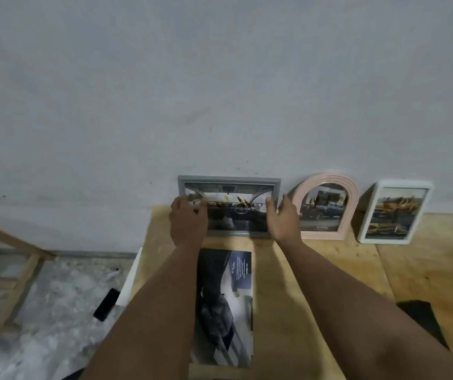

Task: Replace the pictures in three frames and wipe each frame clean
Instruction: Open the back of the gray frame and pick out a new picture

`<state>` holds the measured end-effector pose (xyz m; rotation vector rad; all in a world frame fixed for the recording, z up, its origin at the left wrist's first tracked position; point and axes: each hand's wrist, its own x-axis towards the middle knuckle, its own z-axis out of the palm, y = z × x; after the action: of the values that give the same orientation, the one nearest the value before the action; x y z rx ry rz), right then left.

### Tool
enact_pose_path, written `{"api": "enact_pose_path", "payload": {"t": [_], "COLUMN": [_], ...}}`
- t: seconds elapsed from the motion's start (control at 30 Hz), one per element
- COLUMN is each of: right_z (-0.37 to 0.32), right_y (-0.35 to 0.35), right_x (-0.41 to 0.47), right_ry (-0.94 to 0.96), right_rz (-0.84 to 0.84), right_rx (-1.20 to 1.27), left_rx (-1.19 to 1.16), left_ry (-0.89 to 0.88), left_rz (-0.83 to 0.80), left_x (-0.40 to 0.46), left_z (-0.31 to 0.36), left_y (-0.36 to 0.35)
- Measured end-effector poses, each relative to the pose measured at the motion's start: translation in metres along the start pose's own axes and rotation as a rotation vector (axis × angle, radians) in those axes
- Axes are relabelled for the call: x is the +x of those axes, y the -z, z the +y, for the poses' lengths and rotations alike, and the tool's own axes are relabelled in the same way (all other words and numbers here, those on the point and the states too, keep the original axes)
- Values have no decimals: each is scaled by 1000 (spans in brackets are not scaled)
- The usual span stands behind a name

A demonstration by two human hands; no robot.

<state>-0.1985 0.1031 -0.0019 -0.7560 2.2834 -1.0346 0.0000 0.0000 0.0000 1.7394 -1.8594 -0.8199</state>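
A grey rectangular frame (229, 180) with a car-interior picture leans against the wall at the back of the wooden table (296, 275). My left hand (188, 219) grips its left side, fingers curled over the edge. My right hand (283, 219) is at its right side, thumb touching the frame's front and fingers relaxed beside it. To the right stand a pink arched frame (327, 179) and a white frame (368, 234), each with a picture in it. A loose dark picture (224, 305) lies flat on the table between my forearms.
A black cloth (420, 320) lies on the table at the right. The table's left edge drops to a floor with a black phone (106, 304) and a wooden rack (19, 272). The grey wall stands right behind the frames.
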Motion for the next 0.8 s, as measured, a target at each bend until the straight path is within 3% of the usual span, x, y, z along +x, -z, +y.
{"api": "enact_pose_path", "payload": {"t": [0.17,0.33,0.8], "right_z": [10,14,-2], "right_y": [-17,-24,-15], "right_x": [32,46,22], "right_ry": [-184,-199,-200], "right_rz": [-24,-77,-80], "right_rx": [124,156,270], "left_rx": [-259,-365,-549], "left_ry": [348,375,384], "left_rz": [-44,-136,-128], "left_x": [35,66,48], "left_z": [-12,-31,-18], "left_y": [-13,-37,-10]}}
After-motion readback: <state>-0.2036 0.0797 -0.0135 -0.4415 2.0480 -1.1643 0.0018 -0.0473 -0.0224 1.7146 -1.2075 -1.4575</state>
